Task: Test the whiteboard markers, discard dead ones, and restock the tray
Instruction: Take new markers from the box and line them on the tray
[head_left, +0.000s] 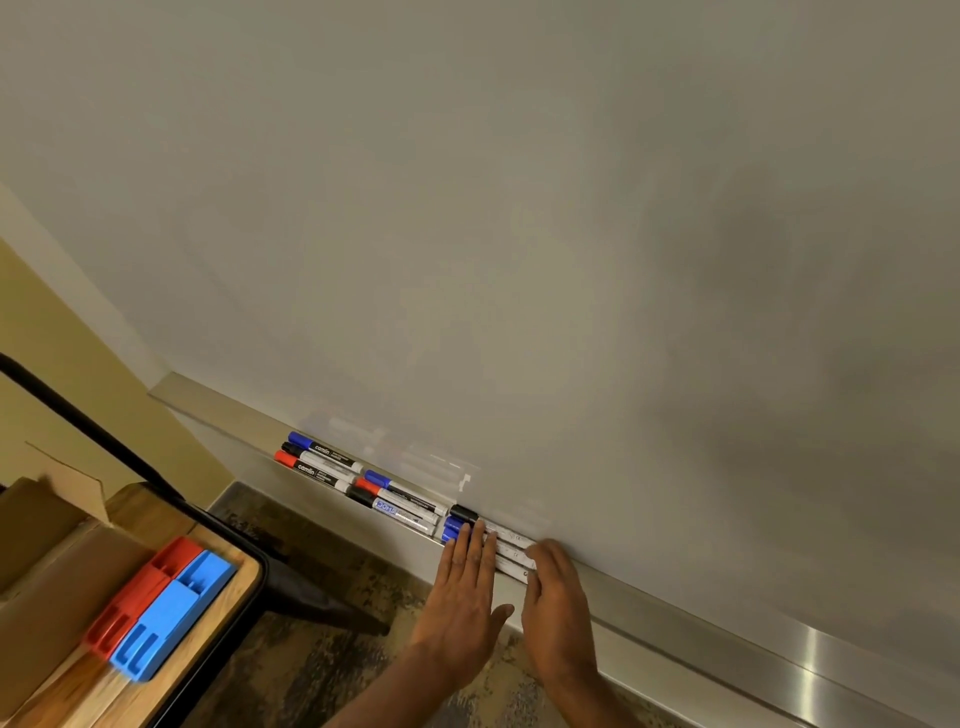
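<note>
Whiteboard (519, 208) fills the view, with a metal tray (769, 654) along its lower edge. Three markers (509, 551) lie in the tray under both hands. The left grip (462, 587) is released, its straight fingers flat across the capped ends. The right grip (556, 592) bends its fingers over the other ends; I cannot tell whether it clasps them.

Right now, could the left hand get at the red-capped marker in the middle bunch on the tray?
Probably yes. The left hand rests flat on the rightmost markers, holding nothing; the red-capped marker lies uncovered in the open tray just beside them.
</note>
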